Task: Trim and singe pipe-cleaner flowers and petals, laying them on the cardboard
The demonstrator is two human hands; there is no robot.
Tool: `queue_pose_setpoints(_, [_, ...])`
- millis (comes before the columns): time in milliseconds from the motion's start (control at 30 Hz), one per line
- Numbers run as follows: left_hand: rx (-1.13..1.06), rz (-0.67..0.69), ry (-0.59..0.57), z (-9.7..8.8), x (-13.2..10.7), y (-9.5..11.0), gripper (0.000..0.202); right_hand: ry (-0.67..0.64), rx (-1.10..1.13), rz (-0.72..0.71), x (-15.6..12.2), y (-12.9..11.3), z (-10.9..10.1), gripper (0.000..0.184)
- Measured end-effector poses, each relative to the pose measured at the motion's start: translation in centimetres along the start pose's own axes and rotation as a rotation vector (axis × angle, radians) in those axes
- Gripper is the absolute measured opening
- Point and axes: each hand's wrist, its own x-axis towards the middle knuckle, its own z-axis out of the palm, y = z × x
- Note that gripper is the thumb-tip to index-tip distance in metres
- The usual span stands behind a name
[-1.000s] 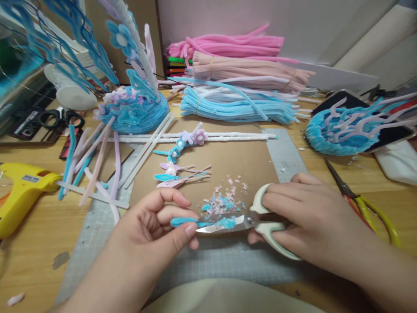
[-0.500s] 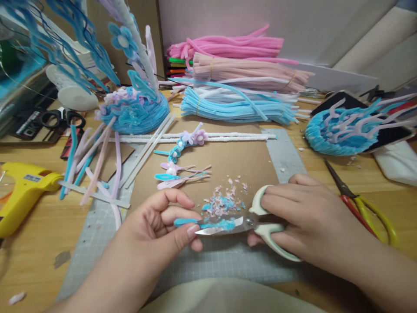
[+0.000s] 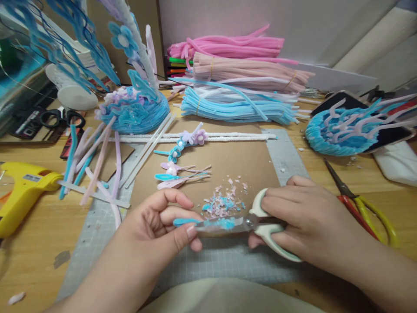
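Observation:
My left hand (image 3: 166,226) pinches a short blue pipe cleaner (image 3: 185,221) between thumb and fingers. My right hand (image 3: 293,213) grips white-handled scissors (image 3: 250,221), fingers through the loops. Their blades lie along the pipe cleaner, nearly closed, tips by my left thumb, with blue fuzz on the metal. Just behind the blades is a heap of blue and pale pink fuzz clippings (image 3: 224,203) on brown cardboard (image 3: 241,161). Pipe cleaner petals (image 3: 167,177) with twisted stems and a small chain of blue and lilac flowers (image 3: 182,147) lie farther back.
Bundled pipe cleaners (image 3: 237,104) are stacked at the back. A yellow glue gun (image 3: 26,191) lies left, beside loose pipe cleaners (image 3: 97,161). Red-and-yellow-handled pliers or cutters (image 3: 361,208) lie right, before a round blue piece (image 3: 342,134). A grey cutting mat (image 3: 91,243) is underneath.
The scissor blades have come together along the blue pipe cleaner; half a second ago they stood slightly apart. My hands have barely moved.

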Motion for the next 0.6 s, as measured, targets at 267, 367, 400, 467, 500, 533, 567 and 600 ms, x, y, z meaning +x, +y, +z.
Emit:
queue_pose_setpoints(267, [0.078, 0.029, 0.063, 0.0, -0.2, 0.0, 0.013, 0.034, -0.103, 0.059, 0.5, 0.6, -1.3, 0.045])
queue_pose_setpoints(367, [0.125, 0.049, 0.117, 0.1, -0.1, 0.1, 0.01, 0.064, -0.18, 0.119, 0.3, 1.6, -1.7, 0.049])
queue_pose_setpoints(400, [0.134, 0.05, 0.142, 0.2, -0.1, 0.1, 0.011, 0.077, -0.203, 0.127, 0.1, 1.8, -1.8, 0.05])
queue_pose_setpoints(467, [0.141, 0.048, 0.189, 0.3, -0.1, 0.3, 0.015, 0.109, -0.242, 0.114, 0.0, 2.2, -2.1, 0.05])
queue_pose_setpoints(500, [0.139, 0.046, 0.21, 0.4, -0.1, 0.3, 0.017, 0.118, -0.259, 0.105, 0.0, 2.3, -2.2, 0.05])
queue_pose_setpoints(533, [0.133, 0.043, 0.227, 0.4, 0.0, 0.3, 0.018, 0.123, -0.271, 0.1, 0.0, 2.3, -2.3, 0.049])
queue_pose_setpoints(567, [0.124, 0.041, 0.236, 0.3, 0.0, 0.3, 0.02, 0.121, -0.274, 0.098, 0.0, 2.4, -2.4, 0.048])
queue_pose_setpoints(600, [0.115, 0.042, 0.237, 0.2, -0.1, 0.3, 0.02, 0.108, -0.268, 0.097, 0.0, 2.4, -2.4, 0.047])
